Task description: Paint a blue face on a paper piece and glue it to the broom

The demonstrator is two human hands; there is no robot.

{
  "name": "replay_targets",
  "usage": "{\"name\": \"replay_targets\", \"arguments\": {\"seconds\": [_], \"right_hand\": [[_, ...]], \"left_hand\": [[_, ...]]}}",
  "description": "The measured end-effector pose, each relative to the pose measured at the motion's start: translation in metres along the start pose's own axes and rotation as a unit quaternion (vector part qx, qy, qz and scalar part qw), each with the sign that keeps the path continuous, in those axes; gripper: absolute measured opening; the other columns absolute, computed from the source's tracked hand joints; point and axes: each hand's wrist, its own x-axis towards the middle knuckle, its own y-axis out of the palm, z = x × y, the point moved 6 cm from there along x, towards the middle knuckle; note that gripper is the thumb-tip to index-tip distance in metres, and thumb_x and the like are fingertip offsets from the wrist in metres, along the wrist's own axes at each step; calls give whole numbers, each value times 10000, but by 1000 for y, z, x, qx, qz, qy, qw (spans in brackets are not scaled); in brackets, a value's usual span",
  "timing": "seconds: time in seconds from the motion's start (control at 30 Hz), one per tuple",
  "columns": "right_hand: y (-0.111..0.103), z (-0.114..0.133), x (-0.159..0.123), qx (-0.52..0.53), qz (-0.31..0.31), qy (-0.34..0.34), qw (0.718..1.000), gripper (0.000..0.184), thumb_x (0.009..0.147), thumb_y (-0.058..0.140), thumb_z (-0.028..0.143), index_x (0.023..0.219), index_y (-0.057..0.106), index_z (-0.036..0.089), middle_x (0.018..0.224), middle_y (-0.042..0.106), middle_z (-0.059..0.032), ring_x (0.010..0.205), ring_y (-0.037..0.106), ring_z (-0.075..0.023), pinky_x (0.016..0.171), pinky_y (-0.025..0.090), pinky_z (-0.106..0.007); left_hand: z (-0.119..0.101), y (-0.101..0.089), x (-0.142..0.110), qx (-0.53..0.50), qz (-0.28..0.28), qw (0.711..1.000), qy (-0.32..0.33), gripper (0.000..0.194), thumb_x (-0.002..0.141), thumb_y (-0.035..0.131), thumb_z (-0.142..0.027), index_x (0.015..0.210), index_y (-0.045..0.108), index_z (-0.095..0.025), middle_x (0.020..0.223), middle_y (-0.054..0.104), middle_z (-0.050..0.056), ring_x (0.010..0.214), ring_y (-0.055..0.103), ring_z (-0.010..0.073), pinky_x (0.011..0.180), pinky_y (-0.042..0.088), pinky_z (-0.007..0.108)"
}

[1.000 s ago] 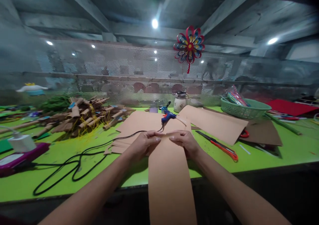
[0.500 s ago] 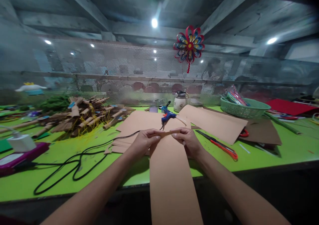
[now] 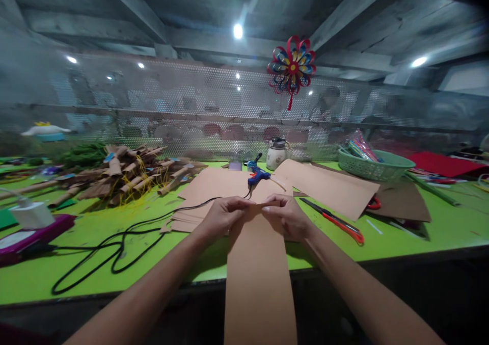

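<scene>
A long strip of brown kraft paper (image 3: pixel 260 273) hangs from my fingers over the table's front edge toward me. My left hand (image 3: pixel 225 215) pinches its far edge at the left corner, thumb and fingertips pressed together. At the right corner my right hand (image 3: pixel 286 215) grips the same edge in a like pinch. The edge between the hands looks narrowly folded or rolled, though the fingers cover part of it. Just beyond the hands a blue glue gun (image 3: pixel 259 176) rests on a stack of brown paper sheets (image 3: pixel 214 182).
A utility knife (image 3: pixel 334 220) with an orange handle lies right of my hands. Left are a black cable (image 3: pixel 122 248), a purple power strip (image 3: pixel 42 238) and a pile of paper rolls (image 3: pixel 133 177). A green basket (image 3: pixel 376 166) and a white jug (image 3: pixel 275 154) stand farther back.
The hanging end of the paper strip has swung slightly left. Both hands keep their pinch on its far edge, with small finger movements.
</scene>
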Motion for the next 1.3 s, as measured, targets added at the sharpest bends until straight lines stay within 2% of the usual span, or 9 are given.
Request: {"name": "replay_targets", "arguments": {"seconds": [0.17,0.27,0.4,0.57,0.77,0.93,1.13,1.3], "right_hand": [[2,-3,-1,9,-19,14,1000,235,510,887,231,632,700,159,554,663,6,503,600,-146,530,468,-279],[2,-2,-1,14,-29,17,999,236,485,894,214,614,706,154,543,663,7,497,598,-136,529,473,-271],[1,-3,0,22,-34,27,999,255,461,903,216,608,704,155,545,671,4,500,612,-141,535,490,-277],[0,-6,0,22,-38,31,999,281,461,911,238,617,695,151,549,683,-9,481,613,-148,507,494,-280],[1,-6,-1,19,-34,34,999,308,491,912,268,677,692,157,581,697,-21,490,628,-173,489,509,-302],[3,-5,-2,12,-31,34,999,331,512,905,308,720,698,153,628,723,-41,527,650,-189,531,526,-319],[5,-9,0,-6,-27,43,999,377,514,897,293,809,745,112,709,760,-82,573,679,-201,582,535,-321],[3,-13,1,-4,-23,49,999,366,536,883,294,816,758,95,699,759,-92,542,665,-189,549,521,-307]], "left_hand": [[8,-3,0,-19,11,999,-29,242,666,801,-262,888,792,-167,747,727,30,651,601,135,602,445,217],[16,-4,0,-45,22,997,-64,355,678,814,-294,1007,767,-167,726,720,32,598,606,135,551,443,220],[24,-2,1,-93,39,990,-101,524,671,847,-321,1150,703,-165,794,738,68,668,673,182,602,500,262],[28,3,1,-140,49,982,-121,483,648,871,-293,1055,705,-91,912,748,151,777,710,224,718,543,311],[31,0,2,-162,21,980,-117,559,681,854,-251,1191,641,-170,972,756,106,787,720,202,715,555,303],[30,7,-1,-156,52,977,-133,463,692,839,-273,1092,713,-77,942,757,169,808,727,255,773,558,356],[31,9,-2,-146,44,979,-137,544,700,831,-281,1197,697,-106,953,765,169,820,730,261,774,553,365],[30,7,-1,-145,44,979,-138,581,685,840,-261,1228,687,-126,1001,762,167,854,730,257,797,548,360]]}}
